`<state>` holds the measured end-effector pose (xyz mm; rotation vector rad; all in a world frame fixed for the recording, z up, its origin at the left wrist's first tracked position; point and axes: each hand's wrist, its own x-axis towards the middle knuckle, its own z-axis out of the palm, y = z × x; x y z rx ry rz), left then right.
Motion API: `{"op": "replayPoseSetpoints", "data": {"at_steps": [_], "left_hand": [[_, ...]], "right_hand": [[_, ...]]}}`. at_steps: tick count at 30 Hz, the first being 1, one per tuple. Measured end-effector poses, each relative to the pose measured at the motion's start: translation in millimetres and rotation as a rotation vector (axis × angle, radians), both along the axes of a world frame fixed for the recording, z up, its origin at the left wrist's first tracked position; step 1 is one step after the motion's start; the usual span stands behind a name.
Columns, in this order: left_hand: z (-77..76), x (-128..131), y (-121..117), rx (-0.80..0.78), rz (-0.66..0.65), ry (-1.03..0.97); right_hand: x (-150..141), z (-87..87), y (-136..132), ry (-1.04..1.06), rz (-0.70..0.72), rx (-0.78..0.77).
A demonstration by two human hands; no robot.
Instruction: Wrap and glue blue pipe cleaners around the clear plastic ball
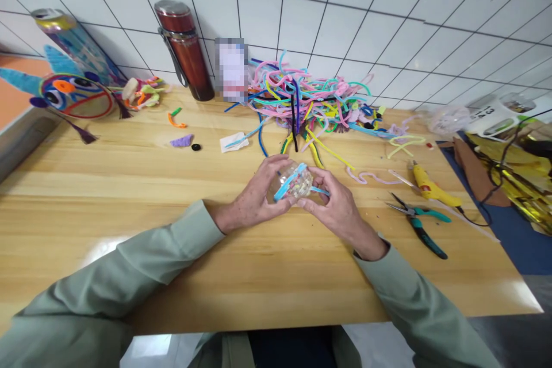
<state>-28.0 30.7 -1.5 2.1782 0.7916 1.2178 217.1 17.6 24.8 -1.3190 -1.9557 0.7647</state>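
Observation:
Between both hands, above the front middle of the table, is a small clear rounded container point(297, 185) with tiny multicoloured bits showing through it. A light blue pipe cleaner point(290, 183) lies slantwise across it, and a blue end sticks out by the right fingers. My left hand point(259, 192) is closed around its left side, thumb along the lower edge. From the right, my right hand point(334, 202) grips it with thumb and fingers. The fingers hide part of the container. Just behind lies a big tangle of coloured pipe cleaners point(306, 92).
Pliers point(416, 221) and a yellow glue gun point(431, 184) with its cord lie to the right. A red flask point(185, 52), a drink can point(77, 43) and a decorated face craft point(77, 95) stand back left. A purple piece point(181, 141) and a black disc point(196, 147) lie left of centre.

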Motion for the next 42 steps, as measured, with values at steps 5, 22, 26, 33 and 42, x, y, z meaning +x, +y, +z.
{"op": "replayPoseSetpoints", "data": {"at_steps": [5, 22, 26, 33, 42], "left_hand": [[-3.3, 2, 0, 0.005, 0.018, -0.005], [-6.0, -7, -3, -0.006, 0.172, 0.096], [-10.6, -6, -1, 0.005, 0.150, 0.084], [-10.0, -5, -1, -0.037, 0.162, 0.084], [-8.7, -6, -1, -0.109, 0.157, 0.089]], "right_hand": [[-1, -0.1, -2, 0.017, -0.006, -0.022], [85, 7.5, 2, -0.256, -0.227, 0.177], [192, 21.2, 10, -0.616, -0.587, 0.195], [274, 6.2, 25, -0.802, -0.624, -0.003], [289, 2.8, 40, -0.774, -0.604, -0.023]]}}
